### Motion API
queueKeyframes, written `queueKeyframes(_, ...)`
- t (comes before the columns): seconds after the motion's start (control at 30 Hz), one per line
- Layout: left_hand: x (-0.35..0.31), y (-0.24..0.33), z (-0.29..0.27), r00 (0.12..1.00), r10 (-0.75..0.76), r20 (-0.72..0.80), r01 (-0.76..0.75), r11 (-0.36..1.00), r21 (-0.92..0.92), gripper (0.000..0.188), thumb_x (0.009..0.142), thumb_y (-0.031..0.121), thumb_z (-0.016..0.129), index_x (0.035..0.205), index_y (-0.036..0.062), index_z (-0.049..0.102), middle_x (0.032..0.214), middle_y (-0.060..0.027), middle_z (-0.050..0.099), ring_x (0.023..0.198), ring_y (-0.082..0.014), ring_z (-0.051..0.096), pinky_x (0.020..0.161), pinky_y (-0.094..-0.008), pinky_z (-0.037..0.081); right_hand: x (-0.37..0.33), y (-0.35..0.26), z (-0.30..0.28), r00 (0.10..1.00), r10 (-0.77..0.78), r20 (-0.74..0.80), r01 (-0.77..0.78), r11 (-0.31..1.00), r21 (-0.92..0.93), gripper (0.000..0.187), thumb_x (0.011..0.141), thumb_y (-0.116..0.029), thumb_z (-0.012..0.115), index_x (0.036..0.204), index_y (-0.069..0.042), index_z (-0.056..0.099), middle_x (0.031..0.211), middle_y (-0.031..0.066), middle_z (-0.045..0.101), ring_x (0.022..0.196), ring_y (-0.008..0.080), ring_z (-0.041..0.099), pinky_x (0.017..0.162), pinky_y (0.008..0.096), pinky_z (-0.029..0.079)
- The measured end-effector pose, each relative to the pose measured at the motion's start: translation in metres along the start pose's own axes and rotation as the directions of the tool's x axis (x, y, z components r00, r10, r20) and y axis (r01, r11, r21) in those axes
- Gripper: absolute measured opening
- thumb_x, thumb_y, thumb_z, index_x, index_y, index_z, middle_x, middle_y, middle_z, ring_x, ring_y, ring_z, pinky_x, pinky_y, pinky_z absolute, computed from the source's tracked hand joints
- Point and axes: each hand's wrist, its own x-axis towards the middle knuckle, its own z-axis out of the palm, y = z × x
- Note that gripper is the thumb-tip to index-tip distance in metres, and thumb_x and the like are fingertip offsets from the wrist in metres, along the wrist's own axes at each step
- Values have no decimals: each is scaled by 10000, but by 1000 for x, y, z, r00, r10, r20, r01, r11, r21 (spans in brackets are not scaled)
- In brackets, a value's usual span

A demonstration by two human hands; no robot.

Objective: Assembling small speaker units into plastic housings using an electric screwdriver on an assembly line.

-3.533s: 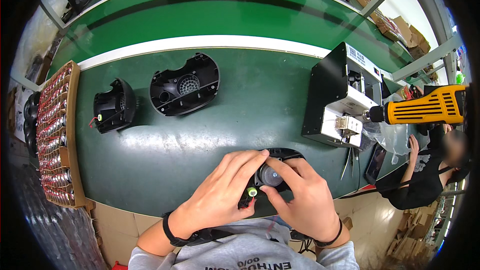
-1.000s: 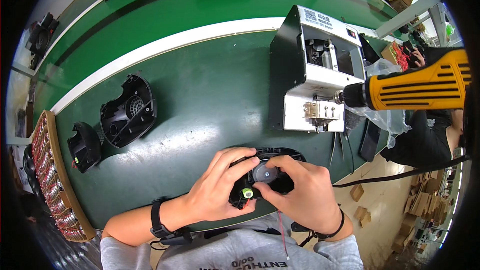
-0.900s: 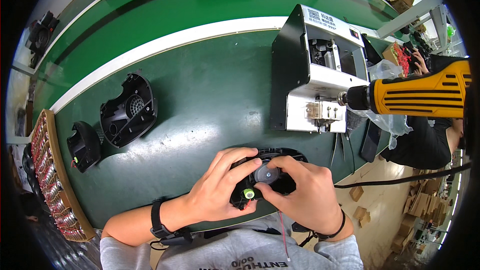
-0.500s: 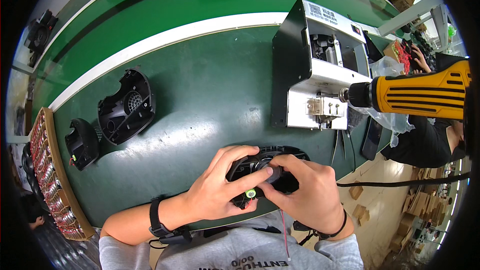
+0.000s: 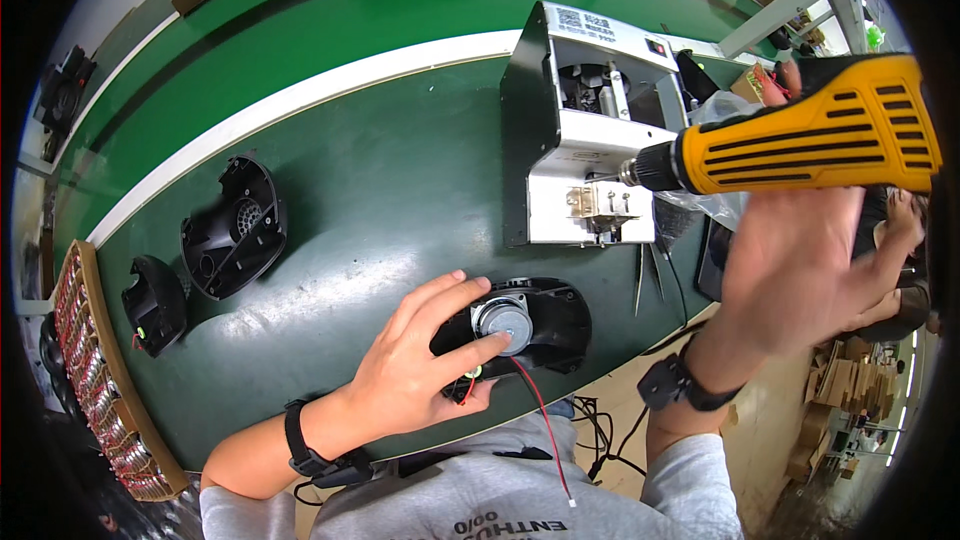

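Note:
A black plastic housing (image 5: pixel 560 332) lies at the table's front edge, its hollow side facing up. My left hand (image 5: pixel 405 365) is closed around its left end, with the index fingertip resting on a round grey speaker driver (image 5: pixel 505 323) seated inside. From the driver a red wire (image 5: pixel 545 420) hangs over the edge. Beside my left fingers shows a small green-ended part (image 5: pixel 473 372). My right hand (image 5: pixel 785 285) is up at a yellow electric screwdriver (image 5: pixel 800 140), blurred, its fingers partly hidden by the tool. The screwdriver's bit points at the screw feeder (image 5: pixel 590 155).
Two black housing pieces (image 5: pixel 235 230) (image 5: pixel 155 305) sit at left, near a cardboard tray (image 5: pixel 115 390) of small wired parts. Tweezers (image 5: pixel 648 275) and a dark phone (image 5: pixel 712 258) lie right of the feeder. A co-worker's arm (image 5: pixel 875 305) shows behind the screwdriver.
My right hand has left the speaker driver and moved up and right to the screwdriver, which is now tilted more. My left hand stays on the housing, and the driver is now uncovered.

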Motion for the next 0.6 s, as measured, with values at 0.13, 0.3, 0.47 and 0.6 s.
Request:
queueKeyframes(0.13, -2, 6, -1, 998, 57, -4, -56, 992, 113, 436, 680, 174, 838, 1104, 149, 738, 1426, -86, 575, 1341, -374, 515, 1017, -509, 460, 32, 0, 5, 691, 67, 720, -351, 901, 253, 1057, 933, -837, 191, 1535, 22, 321, 1211, 224, 572, 1035, 317, 575, 1008, 470, 413)
queueKeyframes(0.3, -2, 10, -1, 990, 100, 98, -119, 970, 212, 363, 729, 138, 808, 1080, 97, 726, 1299, -37, 661, 1328, -217, 571, 1063, -573, 389, 45, -25, 6, 605, 71, 793, -262, 958, 114, 970, 898, -881, 205, 1315, -63, 519, 782, 51, 502, 700, 194, 483, 817, 406, 393)
queueKeyframes(0.47, -6, 7, 1, 987, 126, 103, -146, 967, 209, 430, 723, 191, 851, 1120, 89, 722, 1229, -63, 665, 1256, -221, 608, 1045, -586, 399, 30, -30, 5, 669, 109, 735, -329, 930, 162, 912, 912, -857, 254, 1317, -85, 522, 733, 42, 479, 672, 176, 448, 758, 383, 354)
queueKeyframes(0.6, -5, 7, 3, 990, 132, 52, -140, 968, 208, 402, 726, 162, 850, 1111, 117, 743, 1203, -45, 674, 1213, -233, 638, 1029, -555, 422, 13, -38, -5, 766, 62, 640, -255, 943, 213, 856, 944, -784, 330, 1423, -82, 429, 785, 37, 468, 705, 162, 420, 749, 372, 322)
